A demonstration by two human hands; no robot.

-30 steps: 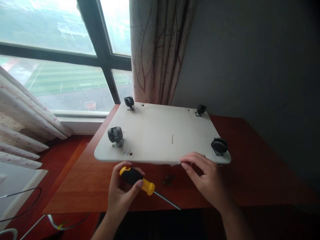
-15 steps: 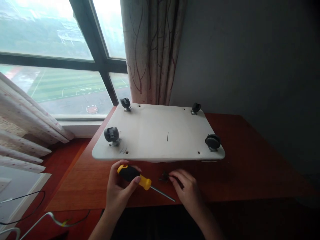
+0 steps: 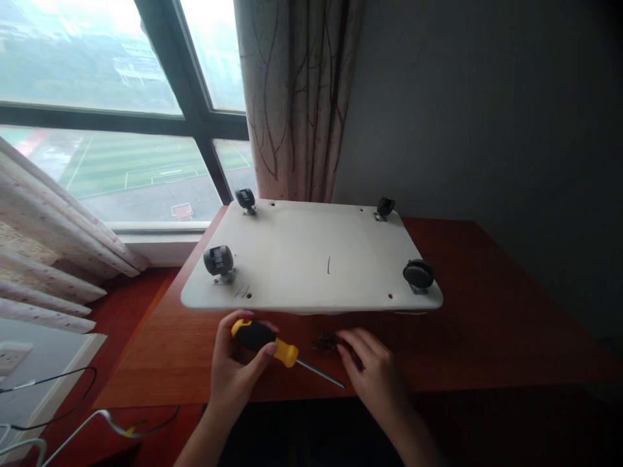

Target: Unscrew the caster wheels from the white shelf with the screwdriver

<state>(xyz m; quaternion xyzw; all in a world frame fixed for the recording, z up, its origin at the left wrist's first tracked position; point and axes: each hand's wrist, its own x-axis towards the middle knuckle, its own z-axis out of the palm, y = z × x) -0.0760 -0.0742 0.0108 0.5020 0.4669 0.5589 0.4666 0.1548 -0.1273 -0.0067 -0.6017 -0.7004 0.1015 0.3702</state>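
My left hand [image 3: 236, 370] is wrapped round the black and yellow handle of a screwdriver [image 3: 265, 340], whose metal shaft slants down to the right above the table. The fingertips of my right hand [image 3: 370, 363] are pinched together at the right edge of a small heap of dark screws [image 3: 324, 342]; what lies between them is too small to make out. Just beyond both hands lies a white board [image 3: 302, 253] with a caster at each corner, wheels up. The near left caster [image 3: 219, 261] and near right caster [image 3: 418, 275] stand on metal plates. Small holes show near the board's corners.
The reddish-brown table [image 3: 487, 311] extends to the right of the board. A window [image 3: 136, 162] and a patterned curtain [image 3: 296, 97] are behind it. Cables [image 3: 104, 418] hang at the lower left, near a wall socket [image 3: 13, 357].
The view has shifted slightly. My right fingertips remain at the screws, and my left hand keeps the same hold on the screwdriver.
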